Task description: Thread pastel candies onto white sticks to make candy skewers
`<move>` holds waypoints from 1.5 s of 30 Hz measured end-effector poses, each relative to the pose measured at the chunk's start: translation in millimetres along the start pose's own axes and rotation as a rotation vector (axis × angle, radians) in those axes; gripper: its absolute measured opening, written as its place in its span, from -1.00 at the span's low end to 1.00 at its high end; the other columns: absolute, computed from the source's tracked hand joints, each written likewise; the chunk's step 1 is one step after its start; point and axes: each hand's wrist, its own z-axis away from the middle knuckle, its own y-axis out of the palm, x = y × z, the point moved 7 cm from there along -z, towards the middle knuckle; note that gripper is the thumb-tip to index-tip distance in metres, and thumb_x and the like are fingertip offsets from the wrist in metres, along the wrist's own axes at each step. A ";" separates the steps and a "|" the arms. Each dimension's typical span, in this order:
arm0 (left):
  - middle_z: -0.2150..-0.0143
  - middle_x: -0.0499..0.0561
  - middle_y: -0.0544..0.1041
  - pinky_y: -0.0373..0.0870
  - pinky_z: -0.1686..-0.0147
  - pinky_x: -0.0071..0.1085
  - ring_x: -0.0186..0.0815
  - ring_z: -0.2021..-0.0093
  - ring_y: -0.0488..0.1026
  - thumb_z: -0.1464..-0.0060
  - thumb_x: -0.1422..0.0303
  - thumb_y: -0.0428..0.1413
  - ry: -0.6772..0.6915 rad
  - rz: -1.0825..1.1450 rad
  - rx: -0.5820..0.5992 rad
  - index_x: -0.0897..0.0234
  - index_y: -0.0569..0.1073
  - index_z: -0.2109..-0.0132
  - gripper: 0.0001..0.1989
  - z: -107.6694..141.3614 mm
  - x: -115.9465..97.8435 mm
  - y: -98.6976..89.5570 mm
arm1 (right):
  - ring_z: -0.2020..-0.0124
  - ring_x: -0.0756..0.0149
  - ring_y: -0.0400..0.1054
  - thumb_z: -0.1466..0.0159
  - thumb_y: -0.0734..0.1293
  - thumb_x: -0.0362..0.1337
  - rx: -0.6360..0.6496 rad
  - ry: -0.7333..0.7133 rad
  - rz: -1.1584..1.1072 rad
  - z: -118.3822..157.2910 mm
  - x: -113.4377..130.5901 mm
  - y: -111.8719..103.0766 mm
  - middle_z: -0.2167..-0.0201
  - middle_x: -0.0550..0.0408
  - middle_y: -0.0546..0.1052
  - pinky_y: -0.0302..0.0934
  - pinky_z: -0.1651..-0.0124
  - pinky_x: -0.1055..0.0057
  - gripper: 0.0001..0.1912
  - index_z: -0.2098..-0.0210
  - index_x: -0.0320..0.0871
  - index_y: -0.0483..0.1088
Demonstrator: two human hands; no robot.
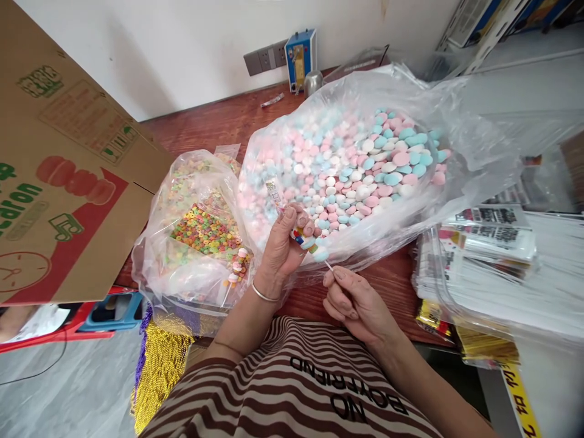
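My left hand (285, 246), a bangle at its wrist, is closed around a small printed clear wrapper (274, 193) and the candies of a candy skewer (320, 253). A pale blue candy shows at the skewer's lower end. My right hand (358, 301) pinches the thin white stick that comes out below that candy. Behind both hands lies a large clear bag of pink, white and blue candies (365, 176). To the left is a clear bag of small colourful ring candies (207, 230). Another candy skewer (237, 267) rests on that bag.
A cardboard box (68, 170) stands at the left. On the right, a clear tray (444, 298) holds white sticks (542, 274) and printed wrappers (488, 234). At the wall stand a blue device (301, 58) and a metal cup (313, 84). Gold fringe (162, 359) hangs at the table's front.
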 end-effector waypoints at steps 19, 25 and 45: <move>0.44 -0.08 0.34 0.51 0.05 -0.26 -0.37 0.39 0.40 -0.27 0.02 0.10 -0.022 -0.013 -0.090 0.20 0.43 0.28 -0.66 13.3 19.5 14.1 | 0.87 0.57 -0.26 -0.35 0.34 0.03 0.080 -0.009 0.013 -1.4 6.5 9.0 0.87 0.41 0.15 -0.04 0.75 0.52 -0.63 0.35 -0.15 0.49; 0.21 0.02 0.56 0.50 0.05 -0.31 -0.27 0.16 0.55 -0.10 0.16 0.31 0.067 -0.189 -0.030 0.24 0.56 0.18 -0.74 5.4 4.7 2.7 | 0.81 0.62 -0.21 -0.28 0.45 -0.02 -0.098 -0.061 0.008 -4.3 17.2 -3.5 0.82 0.42 0.15 0.01 0.67 0.56 -0.69 0.34 -0.17 0.50; 0.16 0.06 0.66 0.51 -0.08 -0.11 -0.07 0.01 0.62 0.06 0.13 0.42 -0.045 -0.242 0.033 0.26 0.49 0.18 -0.59 24.9 21.4 3.3 | 0.78 0.47 0.08 -0.44 0.22 -0.11 -0.150 -0.385 0.643 10.2 48.6 -9.8 0.71 0.28 0.38 0.15 0.57 0.44 -0.74 0.30 -0.10 0.36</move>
